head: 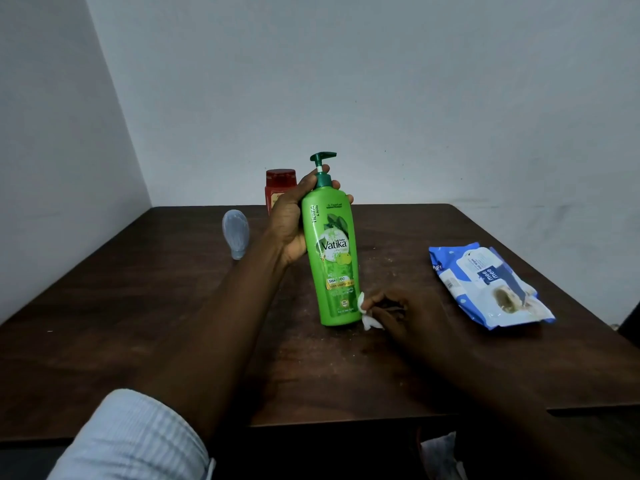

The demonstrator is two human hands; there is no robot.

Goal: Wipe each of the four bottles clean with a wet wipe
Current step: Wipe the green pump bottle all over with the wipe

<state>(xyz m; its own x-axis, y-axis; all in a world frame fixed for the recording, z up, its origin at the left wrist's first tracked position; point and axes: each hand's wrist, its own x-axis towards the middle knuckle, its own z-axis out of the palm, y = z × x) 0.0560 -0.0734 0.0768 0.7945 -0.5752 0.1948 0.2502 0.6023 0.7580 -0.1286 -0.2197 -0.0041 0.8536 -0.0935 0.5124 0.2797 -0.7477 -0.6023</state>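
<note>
A tall green pump bottle [334, 258] stands slightly tilted on the dark wooden table [173, 306], its base resting on the surface. My left hand [294, 220] grips its upper half from the left, fingers wrapped behind the neck. My right hand [401, 317] pinches a crumpled white wet wipe [365, 313] against the bottle's lower right side. A red bottle [278, 188] stands behind my left hand, partly hidden. A pale translucent bottle [236, 232] lies on its side to the left.
A blue and white pack of wet wipes [485, 285] lies flat on the right of the table. White walls meet in a corner behind the table. The table's front edge is close to my body.
</note>
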